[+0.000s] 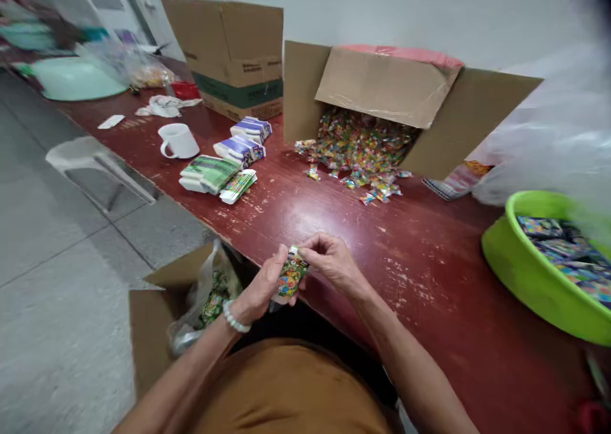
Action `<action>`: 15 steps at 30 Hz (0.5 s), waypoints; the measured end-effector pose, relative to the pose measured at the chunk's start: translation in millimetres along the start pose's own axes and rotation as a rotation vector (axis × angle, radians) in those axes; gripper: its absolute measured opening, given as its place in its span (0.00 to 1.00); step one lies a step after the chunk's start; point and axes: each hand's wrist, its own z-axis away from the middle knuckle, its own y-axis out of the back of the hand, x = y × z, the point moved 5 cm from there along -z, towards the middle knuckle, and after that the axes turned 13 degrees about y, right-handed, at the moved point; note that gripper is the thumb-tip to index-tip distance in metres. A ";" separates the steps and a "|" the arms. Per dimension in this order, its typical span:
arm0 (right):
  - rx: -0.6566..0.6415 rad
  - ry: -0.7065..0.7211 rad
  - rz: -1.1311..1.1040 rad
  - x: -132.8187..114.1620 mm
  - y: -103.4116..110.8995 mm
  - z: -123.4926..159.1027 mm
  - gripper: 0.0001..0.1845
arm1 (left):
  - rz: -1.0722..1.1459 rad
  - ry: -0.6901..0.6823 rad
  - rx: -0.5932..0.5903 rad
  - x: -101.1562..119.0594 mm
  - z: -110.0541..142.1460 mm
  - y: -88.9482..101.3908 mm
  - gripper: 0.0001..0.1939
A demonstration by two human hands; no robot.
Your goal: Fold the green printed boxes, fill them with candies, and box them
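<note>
Just over the table's front edge, my left hand (261, 286) is closed around a small green printed candy box (291, 276), held tilted with its colourful face up. My right hand (330, 259) pinches the upper end of the same box, thumb and index finger at its white flap. The far side of the box is hidden by my fingers. On the table beyond lie flat green cartons (217, 172) in a stack, a loose green carton (238, 186), and purple cartons (240, 149). Wrapped candies (365, 144) spill out of a cardboard box (382, 87) lying on its side.
A white mug (178, 141) stands left of the cartons, with a closed cardboard box (229, 58) behind. At right is a green basin (520, 275) of dark packs. Below the table edge, an open carton (147, 332) holds green packs in plastic. A white stool (90, 151) stands left.
</note>
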 end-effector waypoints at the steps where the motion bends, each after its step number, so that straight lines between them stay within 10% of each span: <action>1: 0.003 0.019 0.042 -0.8 3.8 -1.1 0.10 | -0.006 0.004 -0.016 -0.1 -0.2 -0.3 0.39; 15: -0.110 0.269 0.312 -2.4 2.9 8.5 0.11 | 0.092 0.044 0.020 -2.8 -6.7 -2.5 0.36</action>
